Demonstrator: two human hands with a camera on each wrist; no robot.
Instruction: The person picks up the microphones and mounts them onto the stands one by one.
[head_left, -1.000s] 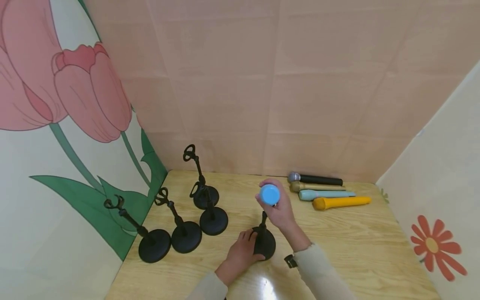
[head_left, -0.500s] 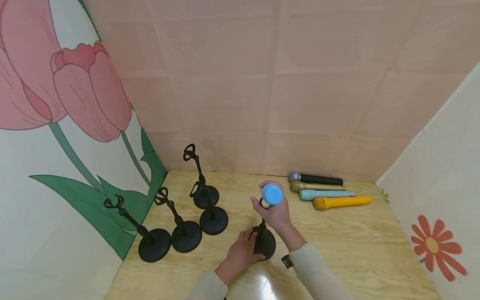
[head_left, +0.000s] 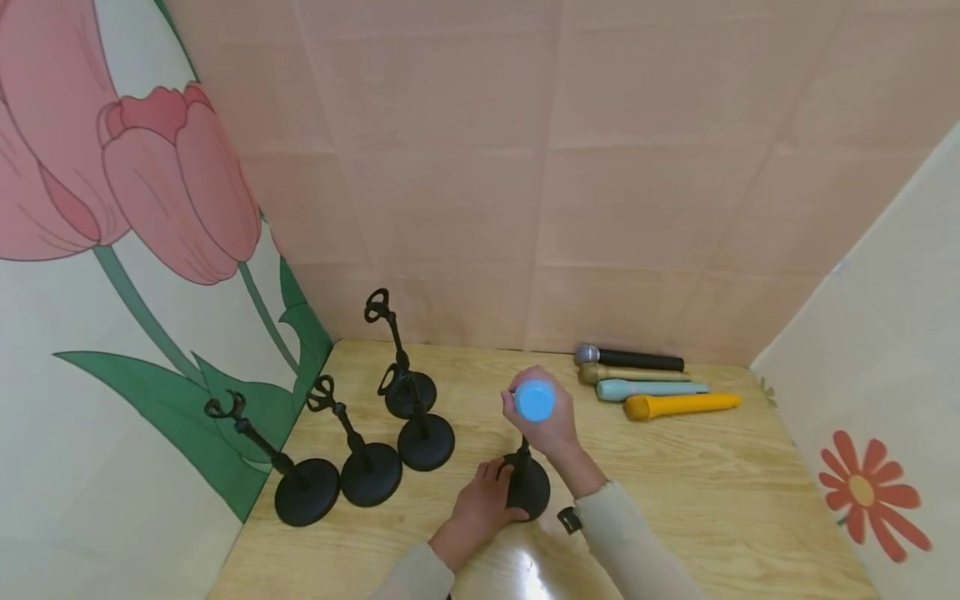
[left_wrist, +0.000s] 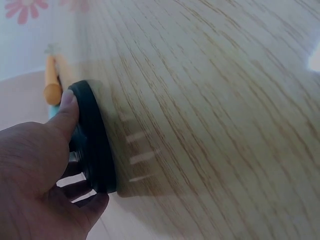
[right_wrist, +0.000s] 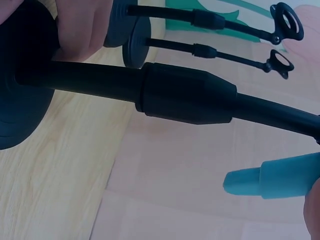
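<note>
My left hand grips the round black base of a microphone stand on the table. In the left wrist view the thumb lies on one part of the base's rim and the fingers curl at another. Above this stand, my right hand holds a blue microphone, its round head facing the head camera. The right wrist view shows the microphone's tapered tail beside the stand's pole. The stand's top holder is hidden by the right hand, so whether the microphone sits in it I cannot tell.
Several other black microphone stands stand at the left of the wooden table. At the back right lie a black microphone, a tan one, a light blue one and a yellow one.
The right thumb spread away from the blue microphone half a second ago, showing the stand's holder; now the fingers close around it. The microphone has shifted slightly left and nearer me. The left hand stays put.
</note>
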